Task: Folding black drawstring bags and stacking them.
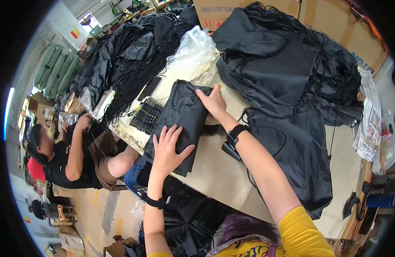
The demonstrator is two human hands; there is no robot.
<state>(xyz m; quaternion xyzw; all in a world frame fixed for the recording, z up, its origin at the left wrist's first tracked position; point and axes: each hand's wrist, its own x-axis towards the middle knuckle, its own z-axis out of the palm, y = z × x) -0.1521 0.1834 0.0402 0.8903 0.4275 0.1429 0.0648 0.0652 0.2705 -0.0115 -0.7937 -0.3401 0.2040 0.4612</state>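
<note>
A folded bundle of black, shiny fabric [184, 107] lies lengthwise on the table before me. My left hand [169, 150] presses flat on its near end, with the fingers spread. At its far right edge rests my right hand [212, 100], thumb and forefinger apart; its other fingers are partly hidden. Left of the bundle is a row of thin black pieces [146, 115] with a yellow band across them. A dark phone-like slab [150, 87] lies beyond that row. Beneath my right wrist sits a small black object [231, 150], mostly covered.
Large piles of black drawstring fabric stand at the far left [133, 51] and right [274, 64]. Clear plastic [193, 48] lies between them, before cardboard boxes [214, 15]. A seated co-worker [73, 158] handles dark material at left. A blue basket [135, 175] stands below the table edge.
</note>
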